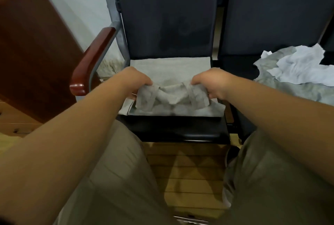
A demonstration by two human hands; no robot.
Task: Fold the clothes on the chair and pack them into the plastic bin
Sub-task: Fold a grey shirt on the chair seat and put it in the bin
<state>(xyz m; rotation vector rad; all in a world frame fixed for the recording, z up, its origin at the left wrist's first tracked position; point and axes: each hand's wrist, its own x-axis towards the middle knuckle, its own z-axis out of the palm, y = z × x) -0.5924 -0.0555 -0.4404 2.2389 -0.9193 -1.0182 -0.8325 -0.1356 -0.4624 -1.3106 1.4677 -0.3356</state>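
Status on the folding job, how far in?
Early. Done: nothing visibly packed; no bin in view. In hand: left hand and right hand both grip the bunched near edge of a grey garment spread on the chair seat, mid-fold. Left: a crumpled pile of grey and white clothes on the next seat, then packing everything.

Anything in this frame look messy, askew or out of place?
Only the pile of clothes on the right-hand seat: white and grey pieces lie crumpled and unfolded. The grey garment on the front seat lies flat, its near edge bunched in the left hand and right hand.
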